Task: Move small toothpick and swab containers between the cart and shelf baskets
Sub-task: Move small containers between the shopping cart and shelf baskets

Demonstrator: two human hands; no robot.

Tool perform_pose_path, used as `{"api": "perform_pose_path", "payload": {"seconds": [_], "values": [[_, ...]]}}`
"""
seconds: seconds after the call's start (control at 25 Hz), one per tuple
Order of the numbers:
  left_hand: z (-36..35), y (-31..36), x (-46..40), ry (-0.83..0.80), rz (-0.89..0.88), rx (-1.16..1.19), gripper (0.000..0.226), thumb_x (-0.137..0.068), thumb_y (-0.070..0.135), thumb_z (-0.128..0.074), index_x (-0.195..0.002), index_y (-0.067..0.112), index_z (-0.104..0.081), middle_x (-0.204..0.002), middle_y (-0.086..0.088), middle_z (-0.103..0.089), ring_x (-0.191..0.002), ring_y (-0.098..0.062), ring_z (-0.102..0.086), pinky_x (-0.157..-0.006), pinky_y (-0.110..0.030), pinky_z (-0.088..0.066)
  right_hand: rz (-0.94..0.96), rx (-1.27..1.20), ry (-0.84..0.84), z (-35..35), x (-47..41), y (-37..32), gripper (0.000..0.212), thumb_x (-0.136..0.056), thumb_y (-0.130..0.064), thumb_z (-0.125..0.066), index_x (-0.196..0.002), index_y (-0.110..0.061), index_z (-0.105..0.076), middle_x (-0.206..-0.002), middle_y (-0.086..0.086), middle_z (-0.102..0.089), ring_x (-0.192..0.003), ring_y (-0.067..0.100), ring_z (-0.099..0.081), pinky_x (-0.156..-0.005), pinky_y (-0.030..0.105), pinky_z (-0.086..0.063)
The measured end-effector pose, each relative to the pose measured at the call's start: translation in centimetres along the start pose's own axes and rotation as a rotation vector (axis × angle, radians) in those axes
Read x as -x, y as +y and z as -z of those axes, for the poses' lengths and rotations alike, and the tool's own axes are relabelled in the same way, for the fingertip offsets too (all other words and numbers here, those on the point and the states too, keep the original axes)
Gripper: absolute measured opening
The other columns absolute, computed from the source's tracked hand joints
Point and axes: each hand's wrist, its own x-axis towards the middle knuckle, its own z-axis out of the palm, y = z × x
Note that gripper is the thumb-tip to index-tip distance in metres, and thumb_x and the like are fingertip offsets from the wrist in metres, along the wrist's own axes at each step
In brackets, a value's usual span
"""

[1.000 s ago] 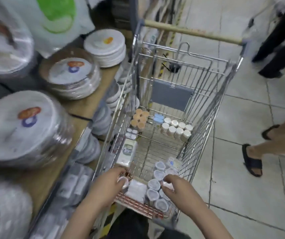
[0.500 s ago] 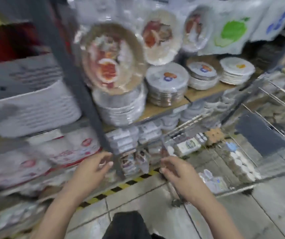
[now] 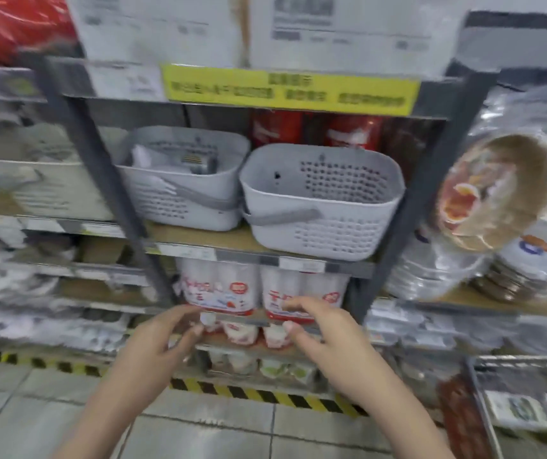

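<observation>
We hold a small white container (image 3: 206,319) pinched in our left hand (image 3: 152,339) and another (image 3: 288,326) in our right hand (image 3: 328,329), near and below the grey perforated baskets (image 3: 318,200). Such light fingertip pinches could slip while we lift them over the rim.

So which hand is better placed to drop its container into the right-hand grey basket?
Probably the right hand: it is raised almost directly below the right basket, while the left hand sits below the left basket. Blur hides what either hand holds.
</observation>
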Motion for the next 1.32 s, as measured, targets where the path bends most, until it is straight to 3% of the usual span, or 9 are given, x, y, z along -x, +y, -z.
{"api": "perform_pose_path", "payload": {"seconds": [0.24, 0.4, 0.52, 0.64, 0.84, 0.96, 1.08, 1.2, 1.32], "values": [[7.5, -5.3, -3.5, 0.092, 0.012, -0.022, 0.028, -0.095, 0.029, -0.052, -0.122, 0.033, -0.054, -0.11, 0.023, -0.059, -0.094, 0.009, -0.056, -0.071, -0.008, -0.043, 0.084, 0.038, 0.017, -4.4, -8.2, -4.7, 0.029, -0.096, -0.034, -0.049, -0.124, -0.034, -0.053, -0.12, -0.025, -0.05, -0.11, -0.01, -0.042, -0.088, 0.004, -0.031], [9.6, -4.4, -8.2, 0.111, -0.089, -0.047, 0.032, -0.095, 0.03, -0.051, -0.127, 0.028, -0.054, -0.117, 0.02, -0.056, -0.104, 0.0, -0.056, -0.084, -0.021, -0.047, 0.108, 0.089, 0.085, -3.6, -12.6, -6.3, 0.031, -0.096, -0.032, -0.049, -0.126, -0.03, -0.053, -0.118, -0.023, -0.047, -0.112, -0.006, -0.041, -0.097, 0.016, -0.034], [10.3, -3.1, -12.4, 0.158, -0.182, -0.084, 0.036, -0.095, 0.032, -0.05, -0.132, 0.028, -0.05, -0.124, 0.019, -0.051, -0.112, 0.0, -0.047, -0.089, -0.018, -0.041, 0.139, 0.163, 0.132, -2.0, -16.3, -6.8, 0.034, -0.096, -0.032, -0.049, -0.129, -0.028, -0.051, -0.125, -0.017, -0.05, -0.119, 0.002, -0.042, -0.102, 0.021, -0.034], [10.3, -2.3, -16.3, 0.223, -0.228, -0.149, 0.04, -0.096, 0.032, -0.048, -0.135, 0.024, -0.046, -0.132, 0.008, -0.049, -0.114, -0.013, -0.049, -0.092, -0.024, -0.04, 0.193, 0.242, 0.167, -1.0, -20.5, -7.1, 0.033, -0.095, -0.029, -0.051, -0.128, -0.024, -0.052, -0.125, -0.01, -0.053, -0.119, 0.009, -0.046, -0.101, 0.028, -0.038], [10.0, -3.3, -20.3, 0.34, -0.19, -0.228, 0.05, -0.095, 0.041, -0.042, -0.134, 0.011, -0.048, -0.139, -0.003, -0.044, -0.129, -0.019, -0.036, -0.106, -0.035, -0.039, 0.203, 0.388, 0.109, -1.1, -25.4, -6.9, 0.034, -0.099, -0.029, -0.044, -0.131, -0.022, -0.051, -0.132, -0.007, -0.051, -0.124, 0.013, -0.038, -0.103, 0.023, -0.025], [9.9, -3.9, -21.4, 0.407, -0.215, -0.296, 0.049, -0.094, 0.043, -0.035, -0.114, 0.008, -0.061, -0.117, -0.006, -0.06, -0.114, -0.023, -0.048, -0.097, -0.039, -0.045, 0.222, 0.444, 0.093, -1.5, -26.6, -6.4, 0.023, -0.099, -0.027, -0.044, -0.107, -0.019, -0.064, -0.105, -0.003, -0.065, -0.102, 0.017, -0.052, -0.084, 0.027, -0.035], [10.1, -4.4, -22.1, 0.487, -0.261, -0.272, 0.034, -0.094, 0.034, -0.042, -0.096, 0.01, -0.067, -0.096, -0.001, -0.064, -0.093, -0.021, -0.054, -0.08, -0.04, -0.048, 0.225, 0.442, 0.074, -1.6, -27.0, -6.1, 0.026, -0.096, -0.029, -0.045, -0.079, -0.018, -0.06, -0.072, -0.004, -0.06, -0.072, 0.015, -0.054, -0.06, 0.027, -0.037], [10.4, -4.8, -22.4, 0.537, -0.345, -0.254, 0.027, -0.092, 0.028, -0.048, -0.086, 0.012, -0.068, -0.086, 0.001, -0.064, -0.084, -0.019, -0.053, -0.075, -0.035, -0.046, 0.153, 0.463, 0.019, -1.2, -27.3, -6.8, 0.033, -0.096, -0.037, -0.038, -0.071, -0.021, -0.052, -0.061, -0.003, -0.054, -0.058, 0.01, -0.05, -0.053, 0.018, -0.033], [10.8, -5.4, -23.1, 0.53, -0.393, -0.23, 0.025, -0.091, 0.027, -0.051, -0.081, 0.012, -0.069, -0.08, 0.002, -0.064, -0.08, -0.018, -0.054, -0.073, -0.03, -0.044, 0.086, 0.471, -0.022, -1.2, -28.3, -7.4, 0.029, -0.096, -0.041, -0.04, -0.077, -0.024, -0.055, -0.063, -0.003, -0.058, -0.058, 0.009, -0.054, -0.054, 0.022, -0.037]]}}
